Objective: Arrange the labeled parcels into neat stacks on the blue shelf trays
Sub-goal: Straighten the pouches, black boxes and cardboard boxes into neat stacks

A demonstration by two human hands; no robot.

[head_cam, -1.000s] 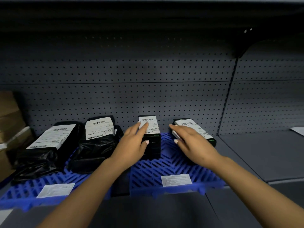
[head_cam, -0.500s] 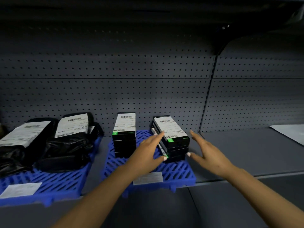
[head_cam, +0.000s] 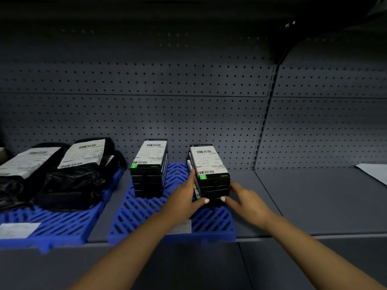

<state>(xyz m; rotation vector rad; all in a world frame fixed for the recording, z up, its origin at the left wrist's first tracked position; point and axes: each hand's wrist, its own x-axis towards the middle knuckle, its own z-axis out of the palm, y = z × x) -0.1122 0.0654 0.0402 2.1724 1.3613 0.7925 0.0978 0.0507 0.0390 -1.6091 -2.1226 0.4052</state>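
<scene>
Two stacks of black boxes with white barcode labels stand on the middle blue tray [head_cam: 144,216]. The left stack [head_cam: 149,170] stands alone and looks even. The right stack [head_cam: 210,170] is slightly uneven, with lower boxes jutting out on its left. My left hand [head_cam: 184,198] presses straight fingers against the right stack's left side, thumb at its front bottom edge. My right hand [head_cam: 245,200] presses against its right side, thumb also at the front.
Another blue tray [head_cam: 62,225] at the left holds black bag parcels [head_cam: 79,176] with white labels. Paper tags lie on both trays' front edges. Grey shelf [head_cam: 310,197] extends to the right, with a white sheet [head_cam: 374,172] at its far end. A pegboard wall stands behind.
Both hands have closed in on the right stack: they were spread over the two stacks, then hovered beside the right one, and now press its sides. The view has shifted right.
</scene>
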